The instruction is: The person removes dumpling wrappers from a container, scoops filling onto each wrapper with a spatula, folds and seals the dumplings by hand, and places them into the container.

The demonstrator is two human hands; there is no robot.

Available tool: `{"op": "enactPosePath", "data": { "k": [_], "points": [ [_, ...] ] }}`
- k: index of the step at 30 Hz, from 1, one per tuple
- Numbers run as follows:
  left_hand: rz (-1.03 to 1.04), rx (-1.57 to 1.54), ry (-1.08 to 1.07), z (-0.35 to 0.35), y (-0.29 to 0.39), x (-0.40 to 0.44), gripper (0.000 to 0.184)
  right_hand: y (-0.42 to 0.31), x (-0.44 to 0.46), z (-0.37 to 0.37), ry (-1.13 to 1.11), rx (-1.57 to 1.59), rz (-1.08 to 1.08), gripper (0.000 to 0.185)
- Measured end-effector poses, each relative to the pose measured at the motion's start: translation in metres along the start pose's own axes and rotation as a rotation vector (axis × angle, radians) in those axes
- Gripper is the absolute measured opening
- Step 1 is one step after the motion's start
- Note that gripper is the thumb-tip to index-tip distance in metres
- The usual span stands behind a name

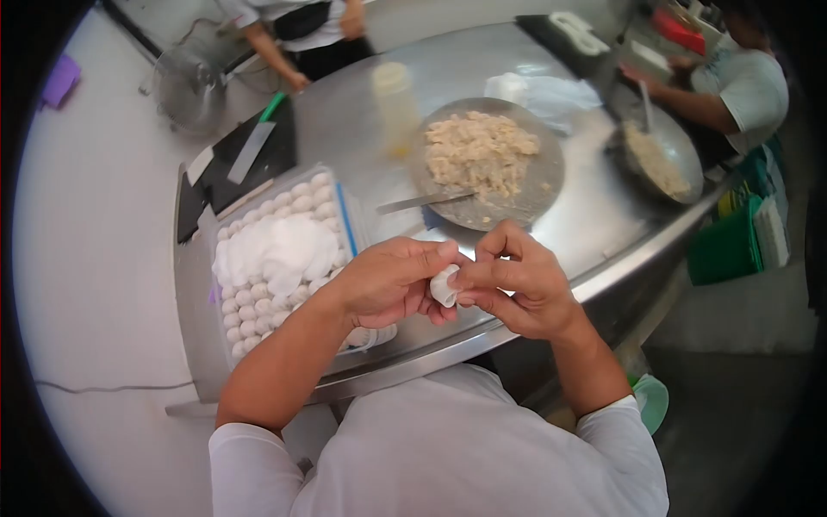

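Observation:
Between my two hands, over the table's front edge, is a small white dumpling [445, 287] with a gathered wrapper. My left hand [396, 280] cradles it from the left, thumb on top and fingers curled beneath. From the right, my right hand [521, 284] pinches the wrapper between thumb and fingers. Left of my left hand stands a clear plastic container [349, 220] with rows of round white dumplings [250, 310] and a heap of white wrappers [280, 250]. Beyond my hands, a round metal tray [538, 189] bears pale chopped filling [482, 146] and a flat metal spatula [422, 202].
A cleaver [251, 151] with a green handle lies on a black board [276, 138]. A clear bottle [394, 103] and a plastic bag [551, 95] stand behind the tray. One person [314, 21] is across the steel table; another [749, 90] is at a pan [680, 146] on the right.

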State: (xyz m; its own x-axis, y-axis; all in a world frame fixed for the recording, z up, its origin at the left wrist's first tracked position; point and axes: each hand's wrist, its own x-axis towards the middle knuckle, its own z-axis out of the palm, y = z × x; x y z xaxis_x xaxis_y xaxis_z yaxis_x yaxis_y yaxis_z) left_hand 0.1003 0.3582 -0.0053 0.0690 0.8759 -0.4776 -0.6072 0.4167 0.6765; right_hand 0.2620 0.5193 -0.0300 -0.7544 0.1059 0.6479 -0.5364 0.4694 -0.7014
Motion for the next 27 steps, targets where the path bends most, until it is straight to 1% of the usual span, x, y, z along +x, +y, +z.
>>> {"op": "enactPosePath", "data": {
  "k": [1, 2, 3, 4, 5, 7, 8, 9, 10, 11, 13, 14, 15, 16, 18, 19, 23, 25, 27],
  "points": [
    [0.091, 0.020, 0.014, -0.011, -0.006, -0.006, 0.048, -0.001, 0.005, 0.006, -0.021, 0.022, -0.007, 0.024],
    [0.183, 0.043, 0.030, -0.018, -0.011, -0.014, 0.044, -0.002, 0.010, 0.012, -0.021, 0.043, 0.078, 0.027],
    [0.201, 0.033, 0.053, -0.021, -0.014, -0.023, 0.044, -0.003, 0.014, 0.019, -0.021, 0.061, 0.162, 0.029],
    [0.260, 0.020, 0.161, -0.022, -0.015, -0.033, 0.040, -0.002, 0.016, 0.024, -0.069, 0.047, 0.219, 0.033],
    [0.316, 0.010, 0.265, -0.022, -0.016, -0.042, 0.036, -0.001, 0.017, 0.032, -0.079, 0.058, 0.210, 0.033],
    [0.340, -0.012, 0.301, -0.027, -0.021, -0.061, 0.033, 0.001, 0.015, 0.052, -0.098, 0.309, 0.543, 0.029],
    [0.401, -0.002, 0.349, -0.033, -0.028, -0.069, 0.033, -0.001, 0.015, 0.063, -0.102, 0.311, 0.542, 0.029],
    [0.466, 0.006, 0.392, -0.038, -0.033, -0.076, 0.033, -0.004, 0.016, 0.076, -0.037, 0.491, 0.559, 0.025],
    [0.487, 0.012, 0.390, -0.044, -0.036, -0.087, 0.033, -0.006, 0.018, 0.089, 0.027, 0.667, 0.574, 0.022],
    [0.498, 0.005, 0.385, -0.046, -0.039, -0.094, 0.033, -0.008, 0.020, 0.099, 0.017, 0.657, 0.573, 0.022],
    [0.564, 0.073, 0.453, -0.047, -0.047, -0.112, 0.034, -0.011, 0.022, 0.121, 0.007, 0.481, 0.642, 0.020],
    [0.581, 0.068, 0.444, -0.049, -0.053, -0.119, 0.034, -0.014, 0.022, 0.136, -0.008, 0.340, 0.625, 0.025],
    [0.611, 0.107, 0.474, -0.051, -0.059, -0.125, 0.037, -0.022, 0.026, 0.148, -0.017, 0.325, 0.617, 0.025],
    [0.639, 0.145, 0.505, -0.053, -0.063, -0.131, 0.040, -0.029, 0.030, 0.160, 0.004, 0.259, 0.568, 0.027],
    [0.700, 0.177, 0.495, -0.051, -0.068, -0.147, 0.040, -0.036, 0.037, 0.183, 0.064, 0.153, 0.450, 0.032],
    [0.746, 0.215, 0.488, -0.052, -0.071, -0.156, 0.041, -0.038, 0.038, 0.191, 0.053, 0.147, 0.449, 0.032],
    [0.750, 0.161, 0.490, -0.071, -0.088, -0.184, 0.042, -0.049, 0.042, 0.221, 0.028, 0.147, 0.456, 0.031],
    [0.794, 0.181, 0.525, -0.078, -0.093, -0.197, 0.041, -0.054, 0.046, 0.235, 0.005, 0.161, 0.470, 0.031],
    [0.794, 0.166, 0.549, -0.083, -0.097, -0.213, 0.041, -0.059, 0.051, 0.251, 0.003, 0.178, 0.433, 0.031]
  ]
}}
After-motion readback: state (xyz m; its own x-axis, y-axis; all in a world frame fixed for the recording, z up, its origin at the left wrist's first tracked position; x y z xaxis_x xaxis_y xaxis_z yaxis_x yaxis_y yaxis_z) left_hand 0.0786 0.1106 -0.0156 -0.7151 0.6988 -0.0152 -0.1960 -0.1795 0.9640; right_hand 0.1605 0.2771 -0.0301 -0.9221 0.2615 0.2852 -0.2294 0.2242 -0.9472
